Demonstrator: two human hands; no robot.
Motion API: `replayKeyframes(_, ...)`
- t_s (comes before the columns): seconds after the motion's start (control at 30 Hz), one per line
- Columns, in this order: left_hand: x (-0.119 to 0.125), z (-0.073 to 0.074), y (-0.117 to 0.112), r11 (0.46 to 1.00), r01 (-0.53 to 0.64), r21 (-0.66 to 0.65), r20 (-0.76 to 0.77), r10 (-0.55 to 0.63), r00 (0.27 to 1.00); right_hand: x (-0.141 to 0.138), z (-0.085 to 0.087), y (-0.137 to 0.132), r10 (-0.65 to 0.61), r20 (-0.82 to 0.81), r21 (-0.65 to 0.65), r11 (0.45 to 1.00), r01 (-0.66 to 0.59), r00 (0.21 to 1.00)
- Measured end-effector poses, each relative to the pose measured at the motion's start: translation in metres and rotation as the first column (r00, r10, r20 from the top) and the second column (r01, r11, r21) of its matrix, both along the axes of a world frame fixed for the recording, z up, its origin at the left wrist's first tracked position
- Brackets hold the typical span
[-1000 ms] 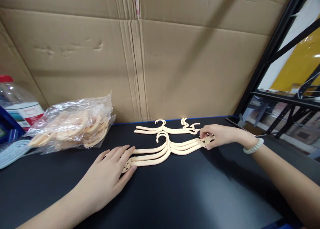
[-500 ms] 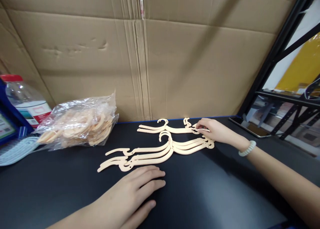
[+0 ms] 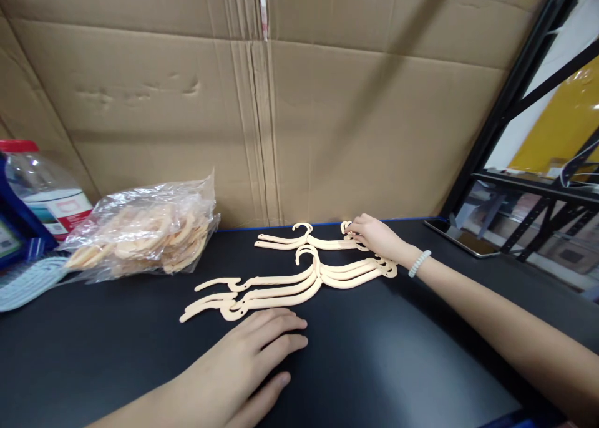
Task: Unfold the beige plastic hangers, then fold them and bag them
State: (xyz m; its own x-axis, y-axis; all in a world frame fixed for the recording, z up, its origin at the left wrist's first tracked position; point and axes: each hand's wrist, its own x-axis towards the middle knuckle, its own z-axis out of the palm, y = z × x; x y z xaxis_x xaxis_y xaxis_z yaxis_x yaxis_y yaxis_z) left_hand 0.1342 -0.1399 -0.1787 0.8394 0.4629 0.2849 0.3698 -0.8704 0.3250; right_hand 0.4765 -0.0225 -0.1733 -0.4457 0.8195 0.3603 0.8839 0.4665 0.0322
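Cream plastic folding hangers lie flat on the black table in two groups. The nearer group of hangers (image 3: pixel 281 291) is a stack with overlapping hooks and hinged arms reaching left. Behind it lies a smaller group of hangers (image 3: pixel 322 243). My right hand (image 3: pixel 374 236), with a pale beaded bracelet on its wrist, has its fingers closed at a small curved hanger piece (image 3: pixel 345 226) at the right end of the far group; the fingertips are partly hidden. My left hand (image 3: pixel 262 347) rests palm down with fingers spread, just in front of the near stack, holding nothing.
To the left lies a clear plastic bag (image 3: pixel 150 228) full of similar hanger parts. Beside it are a red-capped bottle (image 3: pixel 51 191) and a pale blue slatted object (image 3: pixel 32 284). Cardboard (image 3: pixel 374 135) walls off the back. A phone-like flat object (image 3: pixel 461 238) lies near the black rack (image 3: pixel 496 103).
My right hand has moved left from the arm ends of the far hangers to the small curved piece. My left hand stays on the table. The view has shifted slightly.
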Motion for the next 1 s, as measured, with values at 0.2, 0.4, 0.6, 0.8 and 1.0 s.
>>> replayKeyframes(0.2,0.0002,0.0008,-0.0004,1.0,-0.01,0.002,-0.025,0.01,1.0,0.0011,-0.0055,0.0067,0.013,0.052,0.0,1.0,-0.013,0.999)
replayKeyframes(0.4,0.0004,0.0015,-0.0005,1.0,0.001,0.001,-0.026,-0.001,1.0,-0.0014,-0.0047,0.004,-0.02,0.123,0.021,1.0,0.017,0.992)
replayKeyframes(0.6,0.001,0.0007,-0.0002,1.0,0.003,-0.001,-0.001,-0.003,1.0,-0.0048,-0.0001,0.0028,-0.038,0.19,0.047,0.998,0.03,0.981)
replayKeyframes(0.8,0.0014,0.0004,-0.0007,1.0,-0.007,0.003,0.006,0.007,1.0,-0.0025,-0.0006,0.0058,-0.026,0.156,0.05,0.999,0.018,0.987)
replayKeyframes(1.0,0.0005,-0.0006,0.0007,1.0,0.014,-0.008,0.002,-0.014,1.0,0.0016,0.0003,0.0047,-0.01,0.025,0.081,0.997,0.008,1.0)
